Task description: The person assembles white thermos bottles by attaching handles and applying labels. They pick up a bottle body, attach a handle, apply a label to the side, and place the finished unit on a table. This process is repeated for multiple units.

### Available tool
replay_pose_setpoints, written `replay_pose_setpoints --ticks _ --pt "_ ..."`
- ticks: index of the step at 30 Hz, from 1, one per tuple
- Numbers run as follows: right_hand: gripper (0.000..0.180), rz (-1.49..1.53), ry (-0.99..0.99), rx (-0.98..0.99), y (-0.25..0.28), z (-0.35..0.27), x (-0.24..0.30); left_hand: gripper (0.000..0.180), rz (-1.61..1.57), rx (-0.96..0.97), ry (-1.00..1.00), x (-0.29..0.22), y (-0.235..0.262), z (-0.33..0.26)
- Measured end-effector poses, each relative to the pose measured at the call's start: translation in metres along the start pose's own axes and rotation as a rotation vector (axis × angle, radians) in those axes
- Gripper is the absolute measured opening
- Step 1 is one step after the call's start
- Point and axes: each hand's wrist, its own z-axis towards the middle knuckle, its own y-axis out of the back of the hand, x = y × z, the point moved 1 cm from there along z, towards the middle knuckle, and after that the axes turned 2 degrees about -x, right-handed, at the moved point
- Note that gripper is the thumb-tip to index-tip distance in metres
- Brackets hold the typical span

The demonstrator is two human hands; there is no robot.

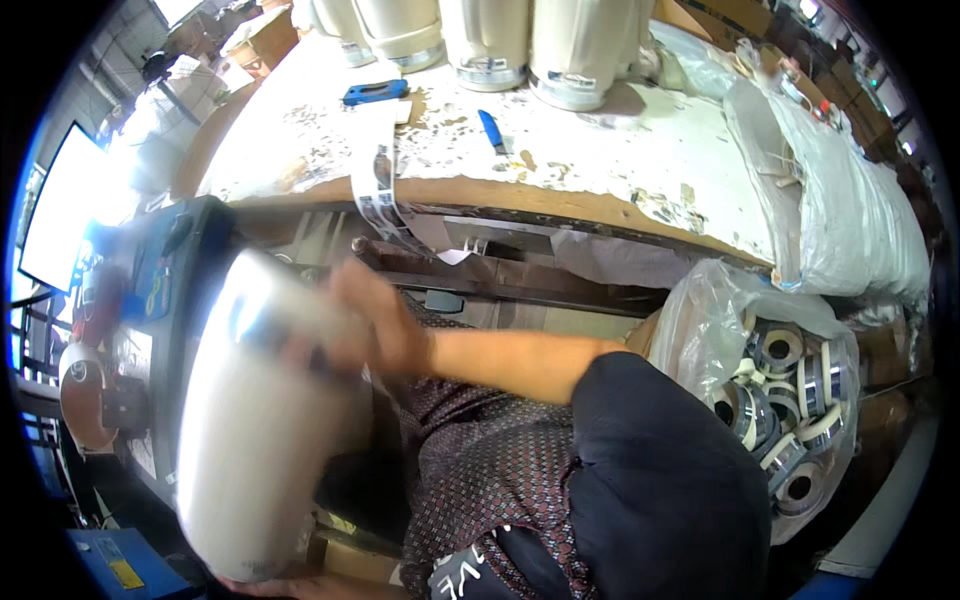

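Observation:
A tall white jug-like vessel (255, 420) with a shiny band near its upper end is tilted in front of me, smeared by motion. My left hand (300, 586) is closed under its lower end, partly hidden by it. My right hand (375, 320) is at the vessel's upper side by the shiny band, its fingers too blurred to read. Several similar white vessels (580, 50) with silvery bands stand at the table's far side. A strip of printed labels (376, 185) hangs over the table's front edge.
The worn white table (640, 150) holds a blue tool (376, 92) and a blue utility knife (490, 130). At right, a clear plastic bag (690, 330) holds several rolls (782, 347), below a white sack (850, 200). A bright screen (65, 210) and a blue box (130, 565) are at left.

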Motion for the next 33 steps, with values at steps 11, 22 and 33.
replay_pose_setpoints --ticks 11,22,33 --pt "0.034 -0.383 -0.663 0.503 0.222 0.021 -0.022 0.048 0.469 0.216 -0.072 -0.005 -0.037 0.033" --pt "0.066 -1.921 -1.063 -0.605 0.688 -0.130 0.057 0.032 0.476 0.807 -0.095 0.012 -0.121 0.020" --pt "0.054 -1.938 -0.848 -0.608 0.506 -0.131 0.116 0.034 0.251 0.937 -0.041 0.014 -0.169 -0.012"
